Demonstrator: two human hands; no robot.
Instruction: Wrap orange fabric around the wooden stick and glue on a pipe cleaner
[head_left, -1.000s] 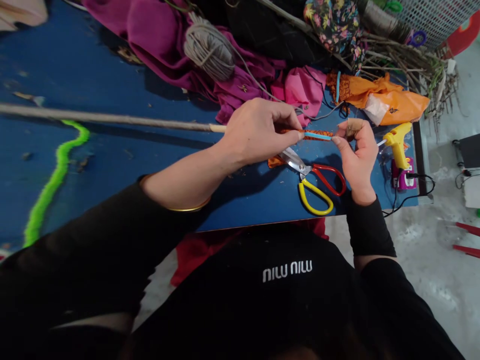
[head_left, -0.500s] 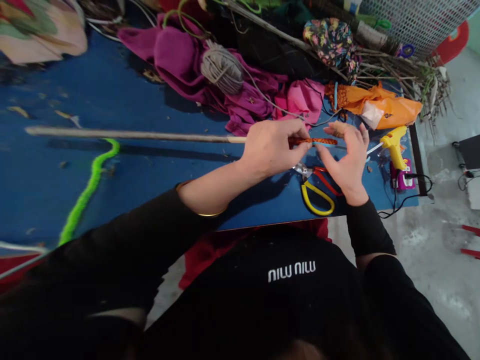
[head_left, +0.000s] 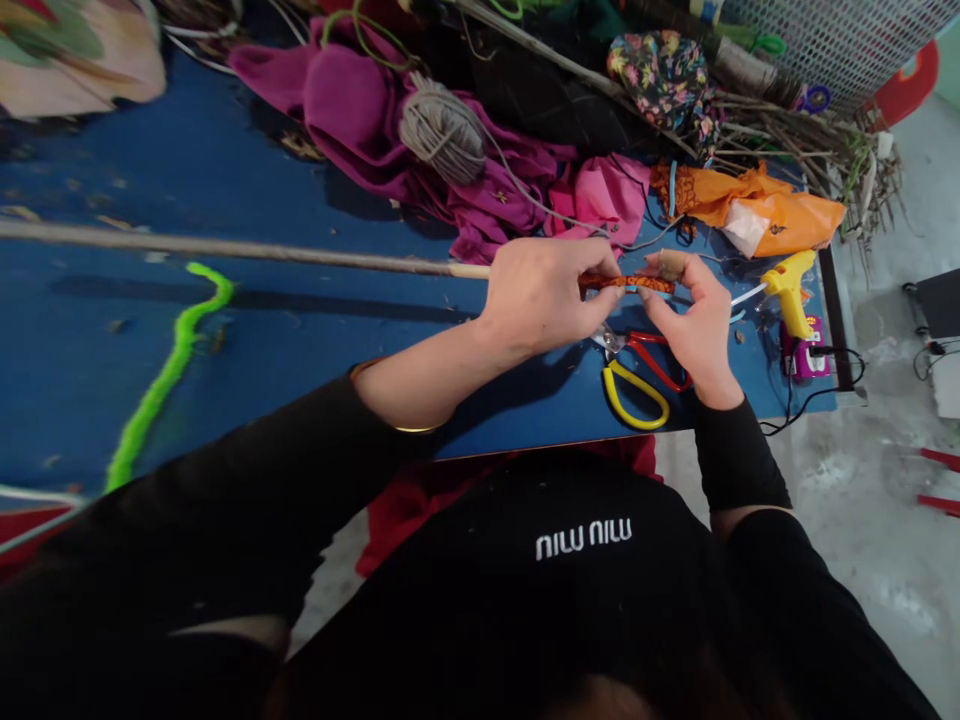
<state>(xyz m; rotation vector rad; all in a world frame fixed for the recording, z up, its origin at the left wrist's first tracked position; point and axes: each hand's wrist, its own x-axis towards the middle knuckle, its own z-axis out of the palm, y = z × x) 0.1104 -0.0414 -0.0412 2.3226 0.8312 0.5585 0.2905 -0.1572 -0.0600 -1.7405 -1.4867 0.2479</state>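
My left hand is closed round the end part of a long thin wooden stick, which stretches left out of view, raised over the table. Between my hands shows a narrow orange-and-black patterned piece of fabric, with a bit of light blue along it. Whether it is wrapped round the stick's tip is hidden by my fingers. My right hand, with a tan band on one finger, pinches the fabric's right end. Scissors with one yellow and one red handle lie just below, partly behind my right hand.
A yellow glue gun rests by a purple box with a black cable. Behind are grey yarn, magenta cloth, an orange bundle and dry twigs. A bright green fuzzy strip lies on the left.
My right thumb and fingers have come together on the patterned fabric's end. The stick has slid or swung so its far left end is out of view and higher.
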